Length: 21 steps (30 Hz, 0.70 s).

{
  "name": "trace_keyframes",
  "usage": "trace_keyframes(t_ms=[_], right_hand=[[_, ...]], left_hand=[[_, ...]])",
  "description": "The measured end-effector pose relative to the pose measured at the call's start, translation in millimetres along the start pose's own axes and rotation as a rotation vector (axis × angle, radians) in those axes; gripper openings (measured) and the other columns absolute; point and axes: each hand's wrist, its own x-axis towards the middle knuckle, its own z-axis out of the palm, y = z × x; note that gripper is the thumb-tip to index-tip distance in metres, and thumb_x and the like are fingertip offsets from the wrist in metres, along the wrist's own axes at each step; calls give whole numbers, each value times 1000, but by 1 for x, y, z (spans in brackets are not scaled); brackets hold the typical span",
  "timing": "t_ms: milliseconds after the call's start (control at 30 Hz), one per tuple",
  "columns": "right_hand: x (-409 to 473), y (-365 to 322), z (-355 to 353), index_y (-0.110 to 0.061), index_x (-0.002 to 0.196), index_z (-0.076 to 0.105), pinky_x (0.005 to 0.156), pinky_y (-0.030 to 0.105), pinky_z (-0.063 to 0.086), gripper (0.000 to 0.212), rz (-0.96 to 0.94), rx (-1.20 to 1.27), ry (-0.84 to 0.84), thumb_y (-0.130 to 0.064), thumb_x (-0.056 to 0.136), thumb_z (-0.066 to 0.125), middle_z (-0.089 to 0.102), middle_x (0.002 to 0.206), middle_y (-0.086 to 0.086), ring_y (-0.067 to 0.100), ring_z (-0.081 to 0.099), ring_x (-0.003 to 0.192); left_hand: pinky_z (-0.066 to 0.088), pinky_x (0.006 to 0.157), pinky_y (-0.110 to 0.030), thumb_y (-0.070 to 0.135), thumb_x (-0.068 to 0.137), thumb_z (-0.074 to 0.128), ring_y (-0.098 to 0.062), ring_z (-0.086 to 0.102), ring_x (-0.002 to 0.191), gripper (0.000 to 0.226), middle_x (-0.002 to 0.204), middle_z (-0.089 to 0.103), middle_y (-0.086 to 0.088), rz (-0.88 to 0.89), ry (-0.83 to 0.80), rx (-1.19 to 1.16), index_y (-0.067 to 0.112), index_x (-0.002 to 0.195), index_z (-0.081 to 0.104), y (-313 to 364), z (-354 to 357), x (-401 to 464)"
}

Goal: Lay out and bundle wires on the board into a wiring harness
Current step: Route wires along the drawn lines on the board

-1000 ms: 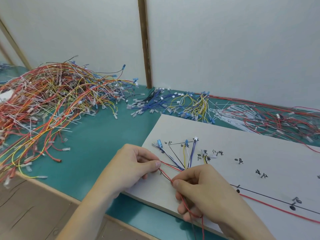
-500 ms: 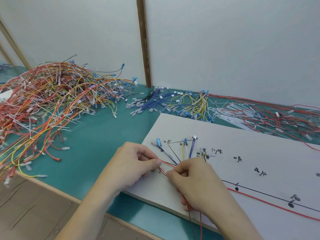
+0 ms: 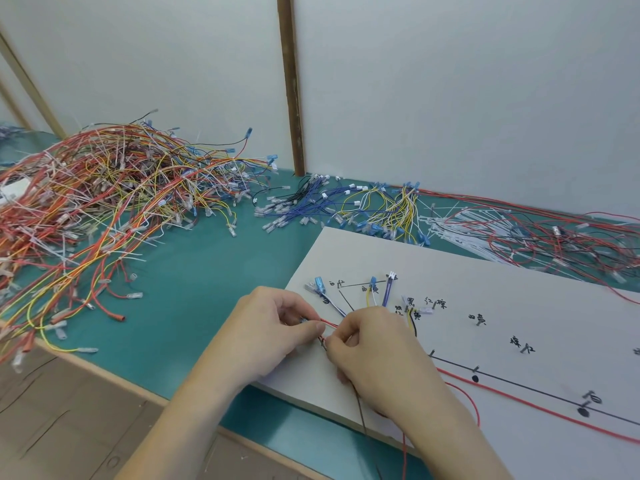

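Green surface (image 3: 194, 292) carries the white board (image 3: 502, 306) at its near edge. Both hands meet there: the left hand (image 3: 273, 327) and the right hand (image 3: 377, 348) each pinch the red wire (image 3: 329, 322) between them. Its long part runs right along the board. Behind lie three wire heaps; the biggest (image 3: 104, 188) is far left.

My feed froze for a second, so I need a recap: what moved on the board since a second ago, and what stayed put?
The right hand slid up the red wire toward the left hand, until its fingertips came almost against the left thumb; the slack between them is nearly gone. Both hands kept their pinch on it. The fanned wire ends on the board and the wire piles did not move.
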Motion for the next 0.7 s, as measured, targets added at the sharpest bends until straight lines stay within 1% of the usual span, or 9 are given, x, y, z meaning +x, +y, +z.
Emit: trace_keyframes(t_ms=[100,167,233,300,367,433,567,633,700], right_hand=[[-6,0,0,-29,92,61,79,36,54,8,-46,-90,23,-34,92,55,64,84,-8,18,59,93],[-14,0,-2,-30,95,59,80,35,53,9,-36,-122,12,-27,92,51,63,88,-7,19,60,92],[-21,1,-9,-30,96,57,80,35,55,15,6,-137,-23,-21,89,48,66,89,-3,24,65,87],[-29,3,-19,-32,96,56,77,34,57,16,32,-117,-59,-21,87,48,67,87,-2,22,67,80],[-37,7,-29,-35,95,57,72,31,57,16,32,-97,-81,-24,87,51,66,81,-5,11,67,71],[-45,11,-39,-38,95,60,71,29,55,13,23,-120,-80,-29,88,53,65,75,-9,1,60,71],[-59,18,-61,-37,85,67,60,20,46,11,37,-128,-78,-38,89,56,62,64,-20,-1,55,62],[-65,22,-72,-36,81,68,61,18,48,14,55,-163,-87,-44,88,57,63,61,-21,-3,56,60],[-70,27,-82,-43,83,67,64,16,51,9,80,-162,-82,-47,86,58,67,65,-24,-6,61,64]], left_hand=[[35,48,-11,38,87,78,1,50,50,8,61,68,17,36,-37,94,42,80,79,1,-1,-4],[34,45,-11,37,91,74,0,47,47,11,52,60,20,52,-48,119,40,82,80,3,-3,-6],[35,46,-11,36,92,73,-1,47,48,11,51,57,20,68,-47,148,39,84,80,3,-3,-7],[37,50,-11,35,91,74,-1,51,53,10,56,60,20,95,-27,191,38,84,80,3,-2,-8],[38,56,-11,34,90,75,-1,57,65,9,71,66,20,131,26,215,39,84,79,2,1,-12],[40,61,-13,33,89,75,-2,60,74,10,83,66,22,170,85,228,40,83,76,1,5,-16],[42,64,-17,33,90,72,-2,60,79,11,91,64,23,243,133,296,39,81,72,-2,10,-19],[45,66,-20,34,91,71,-4,60,80,10,96,61,23,268,121,325,38,82,74,-2,10,-18],[46,66,-22,33,93,70,-6,60,80,11,99,59,23,290,84,329,37,84,76,-2,9,-17]])
